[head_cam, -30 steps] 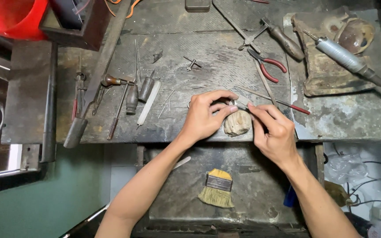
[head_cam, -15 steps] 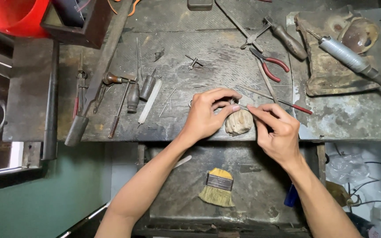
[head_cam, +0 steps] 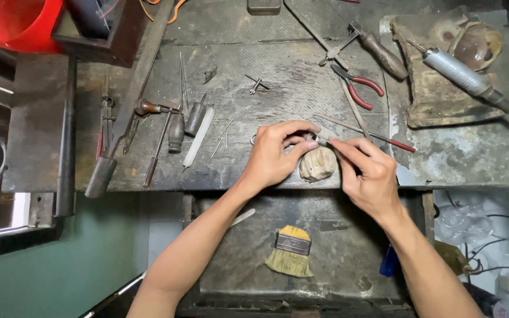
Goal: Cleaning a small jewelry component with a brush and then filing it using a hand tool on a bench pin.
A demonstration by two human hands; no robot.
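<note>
Left hand [head_cam: 273, 158] pinched a tiny piece over the wooden peg [head_cam: 318, 164] at the table's [head_cam: 148, 171] near edge; right hand [head_cam: 367, 174], closed round a thin tool [head_cam: 323, 139], had barely shifted, working steadily at it.

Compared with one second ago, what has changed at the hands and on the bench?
Almost nothing visibly changed. The left hand still pinches a small metal piece over the worn wooden peg, and the right hand still holds a thin tool against it, its position barely altered. The red-handled pliers and the yellow-bristled brush stayed put.
</note>
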